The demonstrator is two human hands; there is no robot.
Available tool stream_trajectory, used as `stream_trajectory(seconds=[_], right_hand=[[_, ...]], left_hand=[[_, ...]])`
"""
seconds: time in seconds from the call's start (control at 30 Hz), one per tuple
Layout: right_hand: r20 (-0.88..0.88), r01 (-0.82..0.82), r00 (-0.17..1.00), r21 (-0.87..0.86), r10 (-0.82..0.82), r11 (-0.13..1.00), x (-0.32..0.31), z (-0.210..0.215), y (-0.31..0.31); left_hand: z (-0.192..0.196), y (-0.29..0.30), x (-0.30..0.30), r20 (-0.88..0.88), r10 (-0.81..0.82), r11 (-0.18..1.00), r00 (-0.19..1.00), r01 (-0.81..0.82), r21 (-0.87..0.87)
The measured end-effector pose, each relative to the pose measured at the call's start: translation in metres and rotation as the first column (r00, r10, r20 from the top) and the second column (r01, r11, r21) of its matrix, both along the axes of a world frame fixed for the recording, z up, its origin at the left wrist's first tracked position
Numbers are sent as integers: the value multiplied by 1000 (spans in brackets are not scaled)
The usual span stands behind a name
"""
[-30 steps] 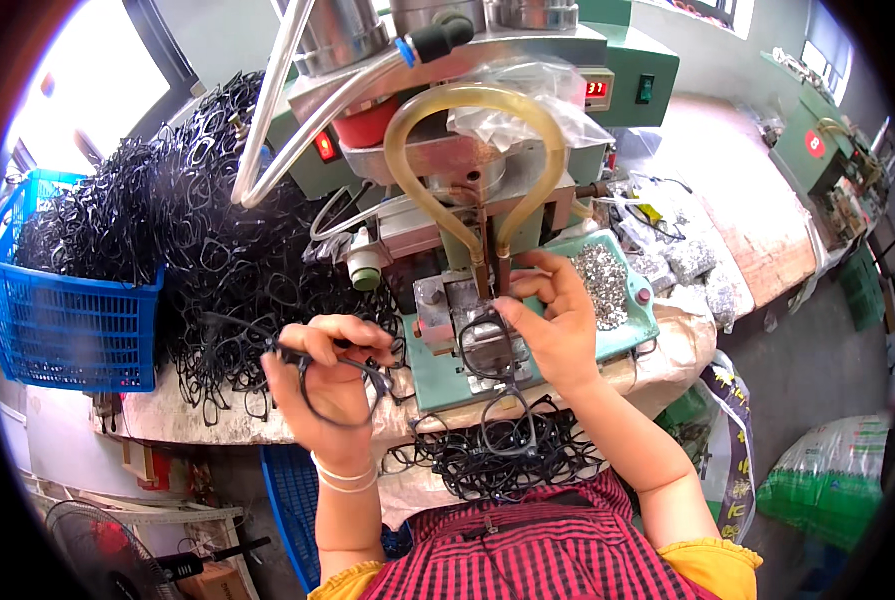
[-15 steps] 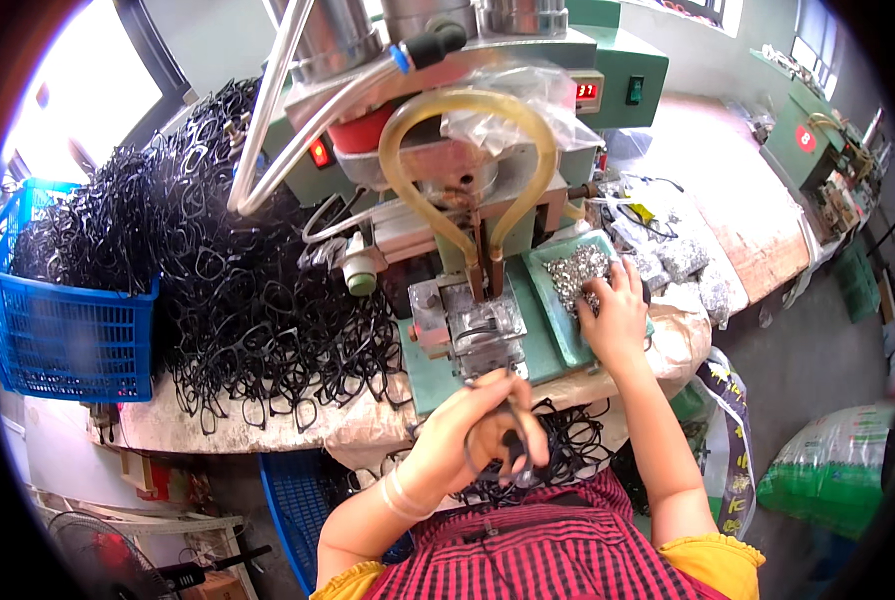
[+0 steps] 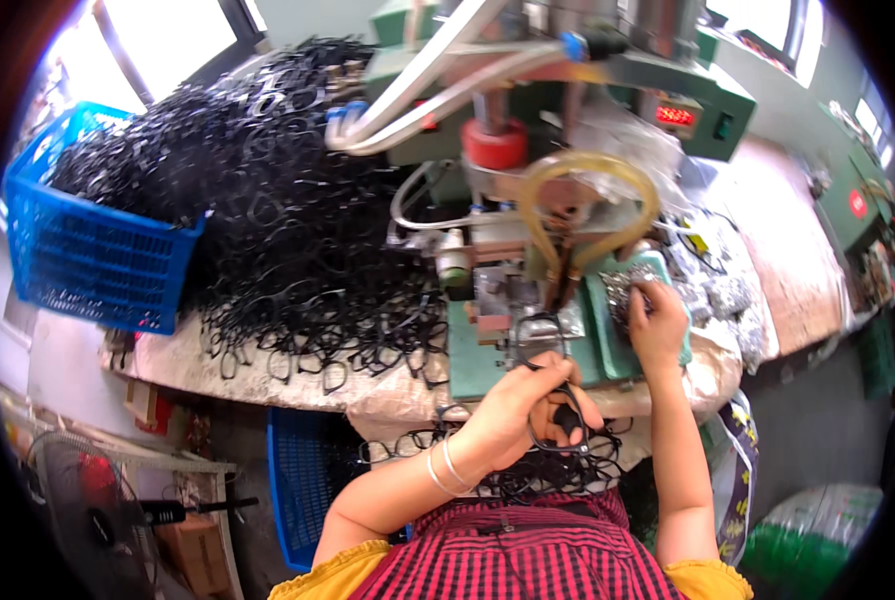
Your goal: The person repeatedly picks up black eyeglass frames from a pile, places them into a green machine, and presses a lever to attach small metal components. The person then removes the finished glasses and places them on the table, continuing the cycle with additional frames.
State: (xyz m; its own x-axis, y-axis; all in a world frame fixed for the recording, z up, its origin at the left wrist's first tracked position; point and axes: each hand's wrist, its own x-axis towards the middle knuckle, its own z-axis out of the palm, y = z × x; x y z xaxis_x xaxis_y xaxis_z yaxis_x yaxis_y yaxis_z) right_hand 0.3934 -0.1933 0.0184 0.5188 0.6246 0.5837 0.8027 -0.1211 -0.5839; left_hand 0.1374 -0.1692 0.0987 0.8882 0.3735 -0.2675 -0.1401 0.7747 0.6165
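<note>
My left hand [image 3: 528,410] is closed round a black eyeglass frame [image 3: 558,448], just in front of the green machine's small metal fixture [image 3: 492,300]. A dark rim [image 3: 541,318] lies at the fixture, seemingly part of that same frame. Two copper-coloured electrode tips [image 3: 562,288] come down just above it, under a looped yellowish hose [image 3: 651,205]. To the right, my right hand [image 3: 660,330] reaches into a green tray [image 3: 610,350], thumb and fingers pinched together at a heap of tiny metal parts [image 3: 618,285]. Whatever sits between those fingertips is hidden.
A big pile of black eyeglass frames [image 3: 298,220] covers the bench's left side, beside a blue crate [image 3: 98,255]. More frames [image 3: 528,478] lie near my lap, by another blue crate [image 3: 303,490]. Plastic bags of metal parts [image 3: 733,300] lie right of the tray. A fan [image 3: 93,515] stands lower left.
The whole view has shifted, so the machine appears farther right. My left hand has brought the frame up closer to the fixture. My right hand stays at the tray, its fingers drawn into a pinch.
</note>
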Motion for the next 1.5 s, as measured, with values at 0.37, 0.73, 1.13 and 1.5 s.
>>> stream_trajectory(seconds=[0.37, 0.73, 1.13, 1.5], right_hand=[[-368, -40, 925, 140, 89, 989, -22, 7, -35], [-302, -26, 952, 102, 56, 994, -24, -4, -27], [-482, -267, 812, 195, 330, 944, -59, 63, -34], [-607, -260, 660, 370, 443, 892, -93, 54, 8]], left_hand=[[33, 31, -146, 358, 908, -238, 218, -435, 869], [-74, 193, -144, 424, 848, -530, 318, 510, 677], [-18, 134, -94, 477, 825, -357, 304, -373, 856], [-69, 78, -87, 188, 878, 213, 440, -712, 670]])
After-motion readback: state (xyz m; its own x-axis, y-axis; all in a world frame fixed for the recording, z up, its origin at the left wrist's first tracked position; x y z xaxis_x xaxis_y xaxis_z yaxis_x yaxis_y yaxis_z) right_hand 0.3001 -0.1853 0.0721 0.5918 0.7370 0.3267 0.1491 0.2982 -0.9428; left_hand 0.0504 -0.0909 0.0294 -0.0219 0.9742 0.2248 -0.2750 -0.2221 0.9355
